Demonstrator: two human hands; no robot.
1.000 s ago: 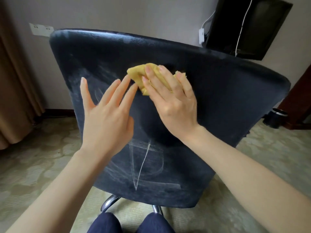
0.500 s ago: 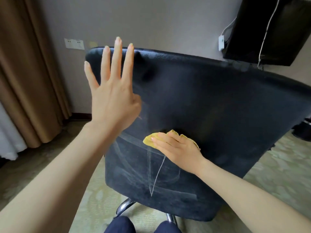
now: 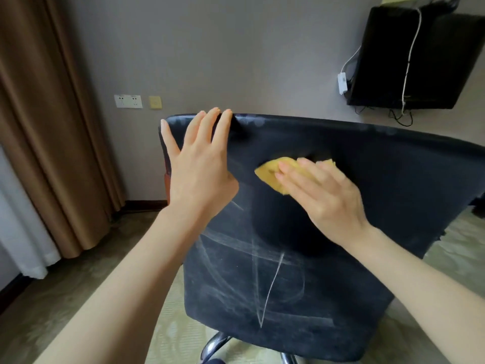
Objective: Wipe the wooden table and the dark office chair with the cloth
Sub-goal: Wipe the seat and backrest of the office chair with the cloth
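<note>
The dark office chair (image 3: 367, 206) fills the middle of the head view, its backrest facing me with pale streaks across the lower half. My right hand (image 3: 322, 198) presses a folded yellow cloth (image 3: 273, 174) flat against the upper middle of the backrest. At the chair's top left corner my left hand (image 3: 199, 169) lies open on the backrest, fingers spread and fingertips reaching the top edge. The wooden table is out of view.
Brown curtains (image 3: 44, 127) hang at the left. Wall sockets (image 3: 128, 101) sit on the grey wall behind the chair. A black screen (image 3: 420, 56) with white cables hangs at the upper right. The chrome chair base (image 3: 215, 345) shows below, on a pale green patterned carpet (image 3: 168, 324).
My right hand has slid the cloth up from the middle of the backrest to its upper part. My left hand has settled onto the top left corner. The view has tilted up.
</note>
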